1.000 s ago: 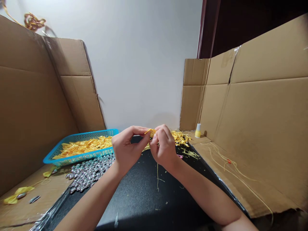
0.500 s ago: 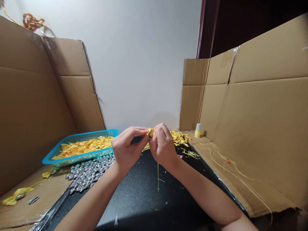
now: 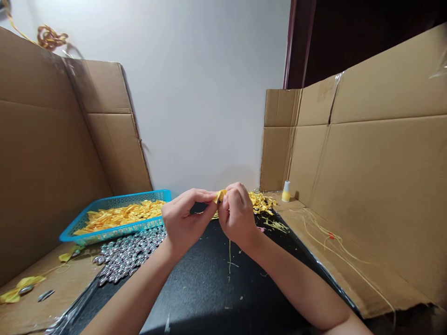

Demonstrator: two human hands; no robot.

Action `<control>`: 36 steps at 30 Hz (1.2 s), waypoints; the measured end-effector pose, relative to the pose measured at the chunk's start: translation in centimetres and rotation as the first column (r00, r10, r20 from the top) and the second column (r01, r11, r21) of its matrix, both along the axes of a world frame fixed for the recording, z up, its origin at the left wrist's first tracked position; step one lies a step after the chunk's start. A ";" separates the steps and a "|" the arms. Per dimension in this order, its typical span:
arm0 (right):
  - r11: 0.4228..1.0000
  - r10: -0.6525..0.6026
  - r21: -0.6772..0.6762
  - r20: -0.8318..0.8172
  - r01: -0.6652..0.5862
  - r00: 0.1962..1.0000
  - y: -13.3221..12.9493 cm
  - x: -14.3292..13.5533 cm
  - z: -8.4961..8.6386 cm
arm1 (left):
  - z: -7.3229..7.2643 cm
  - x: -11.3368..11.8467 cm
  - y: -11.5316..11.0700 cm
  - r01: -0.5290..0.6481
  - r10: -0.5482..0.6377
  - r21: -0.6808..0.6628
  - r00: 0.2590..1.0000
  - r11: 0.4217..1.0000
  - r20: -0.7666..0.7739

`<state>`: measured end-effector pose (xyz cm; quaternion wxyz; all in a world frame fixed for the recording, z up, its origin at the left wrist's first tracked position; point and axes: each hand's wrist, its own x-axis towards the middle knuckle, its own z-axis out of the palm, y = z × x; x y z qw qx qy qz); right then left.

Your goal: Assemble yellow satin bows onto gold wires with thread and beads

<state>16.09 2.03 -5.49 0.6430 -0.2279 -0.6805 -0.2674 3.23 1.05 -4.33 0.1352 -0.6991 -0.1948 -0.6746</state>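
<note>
Between my two hands, above the black tabletop (image 3: 206, 279), is a small folded yellow piece (image 3: 220, 196). My left hand (image 3: 188, 216) pinches its left side between thumb and fingertips. Curled fingers of my right hand (image 3: 238, 211) close on its right side, hiding part of it. A thin yellow string (image 3: 229, 256) hangs below my right hand. To the left, a blue basket (image 3: 115, 227) holds many yellow strips (image 3: 122, 215). Silvery oval pieces (image 3: 129, 256) lie heaped in front of the basket. Behind my right hand is a pile of yellow pieces (image 3: 261, 202).
Cardboard walls (image 3: 377, 186) stand on both sides. A small white and yellow spool (image 3: 286, 191) stands at the back right, with loose string (image 3: 344, 249) on the cardboard nearby. Pale string scraps (image 3: 277, 226) lie at right. Yellow bows and silvery pieces (image 3: 46, 295) lie at far left.
The view has shifted slightly. The yellow piece between my fingers is turned a little and shows more of its folded edge. Both hands keep nearly the same pose.
</note>
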 end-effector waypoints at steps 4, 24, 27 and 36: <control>0.999 -0.012 0.030 -0.005 0.012 1.000 0.0 -0.1 -0.1 | 0.0 -0.1 0.0 0.017 -0.017 -0.037 1.000 0.999 0.002; 0.879 0.446 -0.278 0.195 -0.387 0.874 1.2 4.3 2.4 | 1.2 -1.9 1.7 0.150 -0.141 0.048 0.979 0.988 -0.147; 0.875 0.448 -0.283 0.170 -0.393 0.878 1.6 4.2 2.1 | 1.2 -1.9 1.9 0.177 -0.160 0.078 0.969 0.981 -0.190; 0.926 0.376 -0.113 0.228 -0.359 0.898 1.7 4.0 2.6 | 1.3 -1.7 1.9 0.217 -0.178 0.128 0.948 0.968 -0.263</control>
